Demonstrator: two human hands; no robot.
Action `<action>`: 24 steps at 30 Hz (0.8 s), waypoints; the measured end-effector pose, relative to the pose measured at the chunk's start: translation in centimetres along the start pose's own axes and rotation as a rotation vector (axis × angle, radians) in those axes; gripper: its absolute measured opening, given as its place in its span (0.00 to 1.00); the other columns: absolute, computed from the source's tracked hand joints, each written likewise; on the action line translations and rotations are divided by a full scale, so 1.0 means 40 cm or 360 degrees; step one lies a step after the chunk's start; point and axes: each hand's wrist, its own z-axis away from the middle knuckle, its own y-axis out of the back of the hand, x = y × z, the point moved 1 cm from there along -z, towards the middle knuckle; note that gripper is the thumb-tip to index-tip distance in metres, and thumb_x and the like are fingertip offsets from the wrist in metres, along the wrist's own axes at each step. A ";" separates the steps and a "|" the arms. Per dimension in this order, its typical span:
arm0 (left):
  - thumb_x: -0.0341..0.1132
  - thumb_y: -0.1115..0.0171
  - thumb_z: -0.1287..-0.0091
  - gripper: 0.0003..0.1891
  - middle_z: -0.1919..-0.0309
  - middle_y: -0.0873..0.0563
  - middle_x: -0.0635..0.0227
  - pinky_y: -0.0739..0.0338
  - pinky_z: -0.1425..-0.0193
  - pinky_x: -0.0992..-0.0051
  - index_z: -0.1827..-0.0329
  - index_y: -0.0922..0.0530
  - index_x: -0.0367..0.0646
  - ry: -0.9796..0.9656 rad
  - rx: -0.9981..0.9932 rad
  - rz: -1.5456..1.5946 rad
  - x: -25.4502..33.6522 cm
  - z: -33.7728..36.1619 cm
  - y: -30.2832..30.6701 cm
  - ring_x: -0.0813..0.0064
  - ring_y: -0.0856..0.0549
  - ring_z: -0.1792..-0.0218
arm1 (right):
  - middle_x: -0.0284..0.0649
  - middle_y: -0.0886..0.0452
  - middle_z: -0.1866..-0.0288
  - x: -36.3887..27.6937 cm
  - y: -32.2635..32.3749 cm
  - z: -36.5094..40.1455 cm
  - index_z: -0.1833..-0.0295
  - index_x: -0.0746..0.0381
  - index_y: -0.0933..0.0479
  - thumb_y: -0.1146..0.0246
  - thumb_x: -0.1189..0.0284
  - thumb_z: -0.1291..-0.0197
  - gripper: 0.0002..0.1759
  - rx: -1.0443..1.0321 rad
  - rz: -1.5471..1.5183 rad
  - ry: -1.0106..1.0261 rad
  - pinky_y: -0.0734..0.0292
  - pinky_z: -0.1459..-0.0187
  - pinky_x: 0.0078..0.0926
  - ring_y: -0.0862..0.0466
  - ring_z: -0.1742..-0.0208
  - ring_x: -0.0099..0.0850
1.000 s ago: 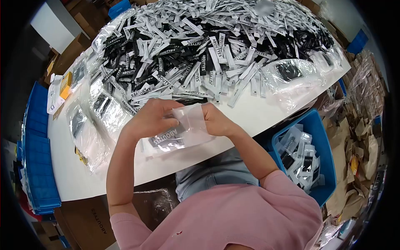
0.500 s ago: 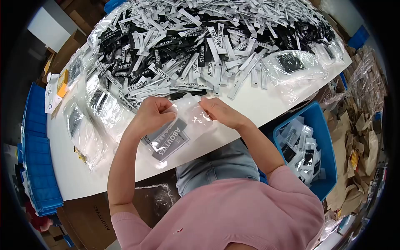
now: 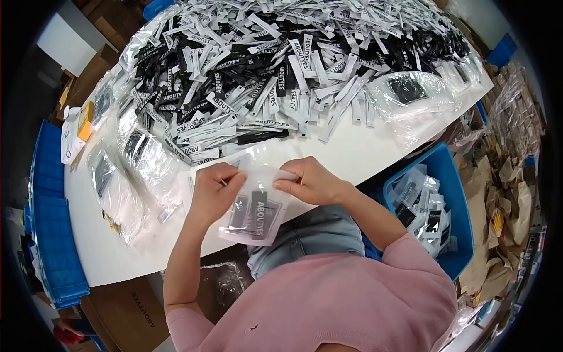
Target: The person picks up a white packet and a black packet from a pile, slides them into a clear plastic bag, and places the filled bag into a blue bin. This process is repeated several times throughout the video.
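Between my hands hangs a clear plastic bag [image 3: 249, 232], tilted at the table's front edge, with dark printed ABOUTYES pieces showing through it. The left edge of the bag is pinched between the thumb and fingers of my left hand [image 3: 217, 190]. On the other edge, my right hand [image 3: 308, 180] grips it with thumb and bent fingers. Beyond the hands lies a big heap of black and white ABOUTYES sachets [image 3: 252, 82].
Stacks of clear bags [image 3: 138, 182] lie on the white table [image 3: 105, 246] at left, with more bags [image 3: 404, 97] at right. A blue bin [image 3: 463, 223] of filled bags stands by my right side. Blue trays [image 3: 47, 205] line the left; brown paper [image 3: 492, 223] piles up at far right.
Both hands have come down toward my body with the bag. It now hangs more upright over the table's front edge, its printed contents lower in it.
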 end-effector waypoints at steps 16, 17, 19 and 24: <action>0.36 0.31 0.50 0.10 0.79 0.21 0.57 0.27 0.73 0.68 0.76 0.21 0.39 -0.0007 -0.0233 -0.0726 -0.060 -0.019 -0.032 0.64 0.20 0.77 | 0.46 0.25 0.76 0.061 0.367 0.381 0.68 0.65 0.21 0.38 0.73 0.49 0.06 0.0287 0.0873 -0.0760 0.29 0.70 0.31 0.23 0.73 0.40; 0.36 0.31 0.50 0.10 0.79 0.21 0.57 0.27 0.73 0.68 0.76 0.21 0.39 -0.0020 -0.0220 -0.0724 -0.064 -0.010 -0.029 0.64 0.20 0.77 | 0.47 0.23 0.75 0.076 0.424 0.449 0.65 0.65 0.21 0.38 0.72 0.49 0.08 0.0342 0.1062 -0.1066 0.28 0.69 0.31 0.23 0.72 0.41; 0.35 0.31 0.51 0.18 0.59 0.20 0.55 0.25 0.56 0.67 0.58 0.21 0.41 -0.0517 0.0024 -0.0645 -0.077 0.024 -0.036 0.59 0.21 0.59 | 0.48 0.21 0.71 0.054 0.452 0.502 0.61 0.67 0.22 0.37 0.72 0.49 0.11 0.0806 0.2079 -0.0774 0.26 0.67 0.31 0.21 0.70 0.42; 0.38 0.31 0.50 0.24 0.46 0.27 0.53 0.34 0.41 0.59 0.49 0.25 0.40 -0.0529 -0.0002 -0.0868 -0.103 0.024 -0.144 0.52 0.29 0.44 | 0.46 0.18 0.65 0.096 0.301 0.167 0.61 0.65 0.21 0.37 0.72 0.48 0.10 0.0838 0.0721 -0.0328 0.24 0.60 0.34 0.19 0.63 0.43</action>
